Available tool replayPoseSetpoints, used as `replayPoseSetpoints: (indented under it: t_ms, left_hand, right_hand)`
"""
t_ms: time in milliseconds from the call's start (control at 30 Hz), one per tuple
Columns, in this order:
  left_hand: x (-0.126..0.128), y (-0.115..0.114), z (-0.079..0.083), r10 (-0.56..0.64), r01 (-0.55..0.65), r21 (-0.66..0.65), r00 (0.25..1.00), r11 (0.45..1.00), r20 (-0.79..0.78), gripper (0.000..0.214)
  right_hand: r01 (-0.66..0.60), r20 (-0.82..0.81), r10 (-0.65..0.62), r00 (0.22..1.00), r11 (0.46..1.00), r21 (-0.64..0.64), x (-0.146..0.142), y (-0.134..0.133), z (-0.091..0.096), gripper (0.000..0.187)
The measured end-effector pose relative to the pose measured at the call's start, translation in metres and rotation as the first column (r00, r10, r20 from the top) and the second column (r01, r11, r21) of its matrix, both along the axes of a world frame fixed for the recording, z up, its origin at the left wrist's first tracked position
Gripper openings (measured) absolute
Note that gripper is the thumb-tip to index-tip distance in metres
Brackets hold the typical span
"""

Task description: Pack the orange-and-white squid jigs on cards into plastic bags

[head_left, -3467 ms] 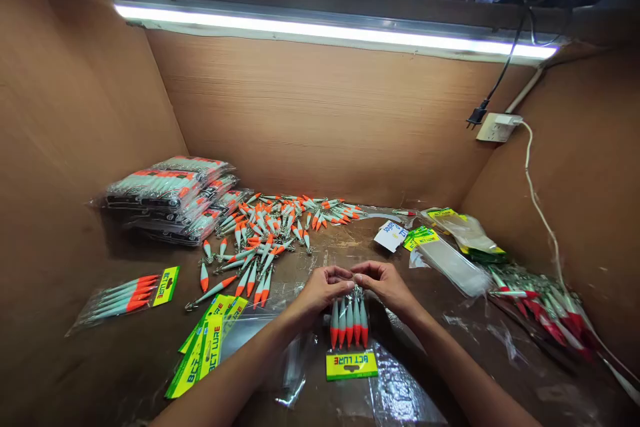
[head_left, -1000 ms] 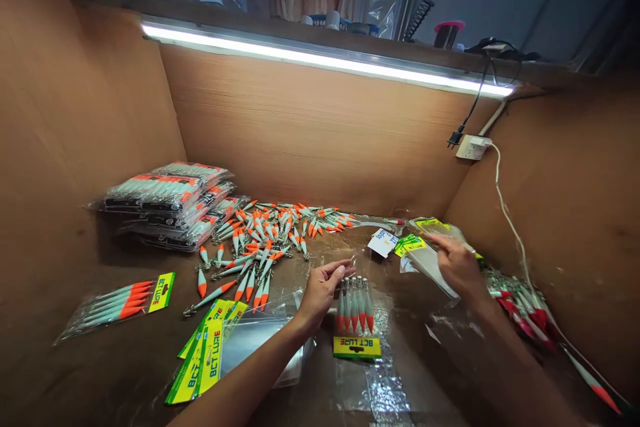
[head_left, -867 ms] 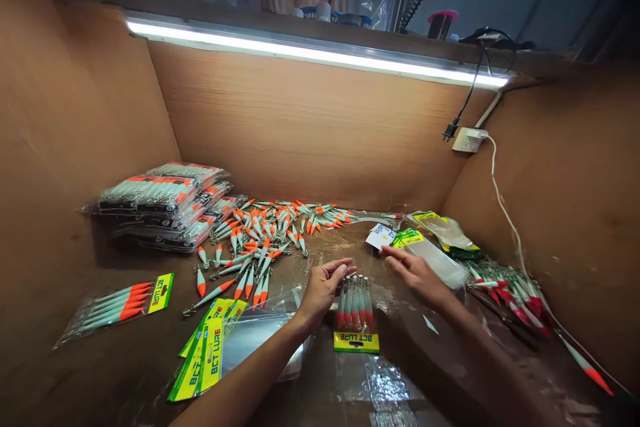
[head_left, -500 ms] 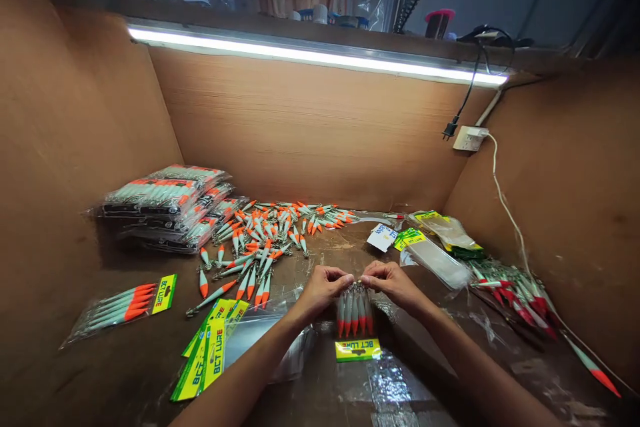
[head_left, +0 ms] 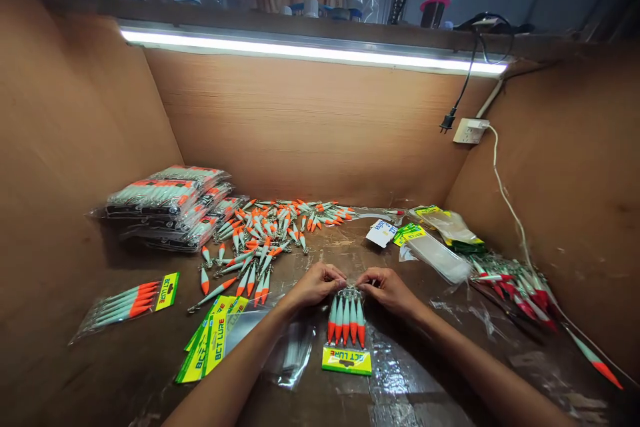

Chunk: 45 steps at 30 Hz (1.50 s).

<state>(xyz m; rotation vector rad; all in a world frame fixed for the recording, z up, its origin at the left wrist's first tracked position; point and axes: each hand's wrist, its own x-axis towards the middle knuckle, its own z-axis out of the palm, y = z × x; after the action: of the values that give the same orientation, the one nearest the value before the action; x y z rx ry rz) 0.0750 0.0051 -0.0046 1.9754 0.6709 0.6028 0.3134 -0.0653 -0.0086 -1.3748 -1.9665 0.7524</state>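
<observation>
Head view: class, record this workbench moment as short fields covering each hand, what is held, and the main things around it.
left hand: pinches the top left of the lure packet
right hand: pinches its top right
packet contents: row of orange-tipped lures in a clear bag, yellow card at the near end
loose lures: scattered behind the hands
packet stack: far left, by the wall
empty bags: with yellow cards, beside the left forearm
red lures: bundle at the right
</observation>
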Motion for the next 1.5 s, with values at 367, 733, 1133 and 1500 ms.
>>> replayPoseSetpoints:
  t_ms: [367,733,1133,1500]
  left_hand:
    - [0.009,-0.006,0.001,-0.024,0.036,0.053,0.978,0.998,-0.208,0.069]
    - [-0.002,-0.036,-0.02,0.071,0.029,0.43,0.974,0.902,-0.214,0.025]
    - [-0.008,-0.051,-0.005,0.093,0.161,0.608,0.927,0.778,-0.363,0.026]
    - [-0.046,-0.066,0.008,0.186,0.107,0.532,0.864,0.84,-0.469,0.057]
  right_hand:
    - [-0.007,0.104,-0.011,0.994,0.985,0.174,0.001,-0.006,-0.025,0.022]
    - [-0.191,0.496,-0.166,0.852,0.785,0.589,0.014,-0.014,-0.038,0.025]
    - [-0.369,0.58,0.011,0.814,0.782,0.503,0.027,-0.032,-0.03,0.037]
    - [-0.31,0.501,0.123,0.857,0.899,0.308,0.036,-0.063,-0.016,0.04]
